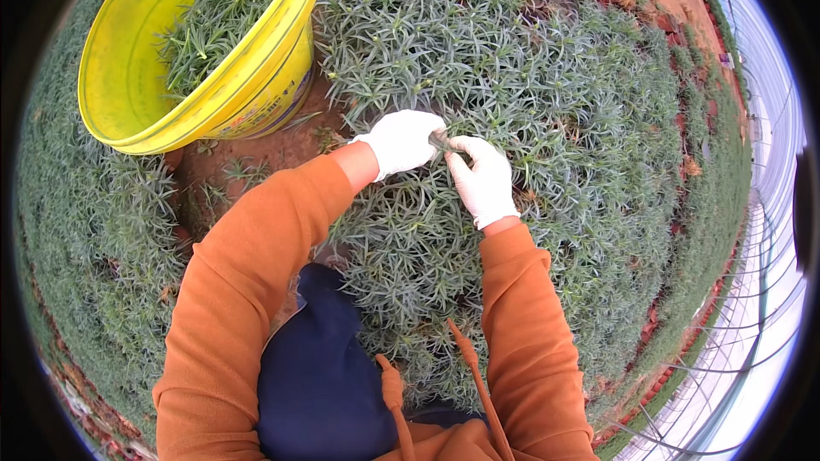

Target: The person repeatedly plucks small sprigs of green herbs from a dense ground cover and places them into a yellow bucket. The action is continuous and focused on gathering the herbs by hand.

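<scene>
My left hand [405, 143], in a thin white glove, is closed on a grey-green plant sprig [441, 143]. From the other side, the thumb and forefinger of my right hand [482, 174], gloved the same way, pinch that sprig. Most of it is hidden by the fingers, and I cannot tell whether it is still attached to a plant. Both hands are just above a dense bed of narrow-leaved plants [551, 77]. Up and to the left, a yellow plastic bucket [128, 77] leans over and holds a heap of cut green shoots [211, 38].
Bare reddish soil [275, 157] forms a strip under the bucket, between two plant beds. My knee in dark blue trousers [327, 371] rests close to the plants. Along the right rim runs a greenhouse wall [769, 109] of clear sheeting on a metal frame.
</scene>
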Available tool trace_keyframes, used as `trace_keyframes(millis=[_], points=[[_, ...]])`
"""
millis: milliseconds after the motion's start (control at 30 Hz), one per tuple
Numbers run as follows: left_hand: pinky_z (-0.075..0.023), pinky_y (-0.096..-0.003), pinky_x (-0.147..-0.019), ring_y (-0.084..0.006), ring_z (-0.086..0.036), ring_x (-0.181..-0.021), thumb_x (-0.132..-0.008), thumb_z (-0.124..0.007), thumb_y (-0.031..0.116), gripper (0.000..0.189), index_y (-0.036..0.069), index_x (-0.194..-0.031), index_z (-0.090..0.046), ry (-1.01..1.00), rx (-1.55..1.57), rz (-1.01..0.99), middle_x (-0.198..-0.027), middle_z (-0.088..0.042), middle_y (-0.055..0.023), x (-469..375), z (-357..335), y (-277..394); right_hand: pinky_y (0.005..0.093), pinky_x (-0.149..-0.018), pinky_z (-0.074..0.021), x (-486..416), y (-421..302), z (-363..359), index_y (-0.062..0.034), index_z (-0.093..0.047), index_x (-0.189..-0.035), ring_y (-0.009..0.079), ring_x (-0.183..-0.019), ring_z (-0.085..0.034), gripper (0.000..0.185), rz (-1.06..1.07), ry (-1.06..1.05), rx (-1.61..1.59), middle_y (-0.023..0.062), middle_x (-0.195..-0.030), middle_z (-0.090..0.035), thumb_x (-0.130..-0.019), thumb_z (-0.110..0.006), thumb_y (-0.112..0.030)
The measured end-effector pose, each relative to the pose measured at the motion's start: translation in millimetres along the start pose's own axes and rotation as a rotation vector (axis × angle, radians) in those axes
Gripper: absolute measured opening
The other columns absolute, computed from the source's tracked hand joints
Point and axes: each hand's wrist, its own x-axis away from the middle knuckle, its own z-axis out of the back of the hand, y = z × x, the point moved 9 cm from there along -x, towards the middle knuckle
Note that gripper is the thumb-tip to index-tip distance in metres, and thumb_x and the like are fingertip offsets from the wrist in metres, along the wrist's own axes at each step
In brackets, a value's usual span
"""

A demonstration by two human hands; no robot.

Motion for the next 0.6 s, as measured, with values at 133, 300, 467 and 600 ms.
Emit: trace_keyframes(millis=[133,300,467,600], points=[[-0.0528,-0.0416,-0.080,-0.0347,-0.067,-0.091,-0.079,-0.064,0.014,0.028,0.012,-0.106,-0.062,0.015,-0.004,0.019,-0.095,-0.070,-0.0138,6,-3,6,0.0384,-0.084,-0.0504,-5,2,-7,-0.0054,-0.068,-0.097,0.0340,-0.092,-0.064,0.019,0.058,-0.049,0.061,0.0149,-0.098,-0.067,-0.084,-0.067,-0.019],[-0.0520,-0.0436,-0.082,-0.0351,-0.066,-0.094,-0.080,-0.062,0.013,0.031,0.014,-0.110,-0.063,0.132,-0.095,-0.084,-0.096,-0.069,-0.0146,11,-1,12,0.0384,-0.081,-0.0495,-12,30,-22,-0.0036,-0.066,-0.096,0.0336,-0.087,-0.062,0.019,-0.105,-0.210,-0.046,0.0161,-0.096,-0.066,-0.084,-0.068,-0.018],[-0.0518,-0.0436,-0.082,-0.0358,-0.065,-0.092,-0.080,-0.063,0.016,0.027,0.013,-0.107,-0.066,-0.007,-0.094,-0.037,-0.096,-0.069,-0.0146,-1,-6,9,0.0269,-0.071,-0.0477,1,54,-23,-0.0020,-0.066,-0.097,0.0129,-0.074,-0.057,0.017,-0.351,-0.210,-0.464,0.0058,-0.087,-0.064,-0.086,-0.070,-0.014],[-0.0523,-0.0396,-0.081,-0.0312,-0.066,-0.089,-0.079,-0.064,0.013,0.025,0.010,-0.103,-0.068,-0.006,-0.008,-0.031,-0.094,-0.069,-0.0133,1,10,-1,0.0231,-0.068,-0.0469,32,0,19,-0.0030,-0.067,-0.098,0.0073,-0.074,-0.056,0.010,-0.113,0.251,-0.703,0.0020,-0.093,-0.064,-0.088,-0.068,-0.003]])
